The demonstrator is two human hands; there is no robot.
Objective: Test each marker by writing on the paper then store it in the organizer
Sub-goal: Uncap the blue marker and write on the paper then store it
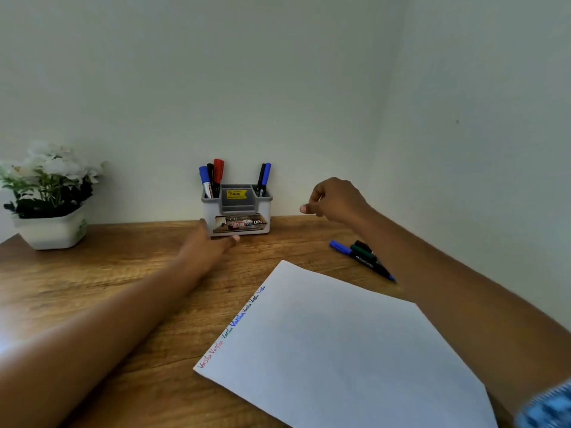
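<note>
While the grey plastic organizer (237, 211) at frame centre is touched by the outstretched left hand (210, 242), the right hand (335, 199) is curled, empty. Loose dark markers (361, 257) at right could be swept off by its forearm (438, 273).

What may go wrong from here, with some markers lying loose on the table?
1. The right arm passes just above the loose markers; lowering it may push them and let them roll on the table.
2. The left hand only touches the base of the organizer; a push may slide it or tip the stored markers.
3. Nothing holds the paper; it may shift during writing.
</note>
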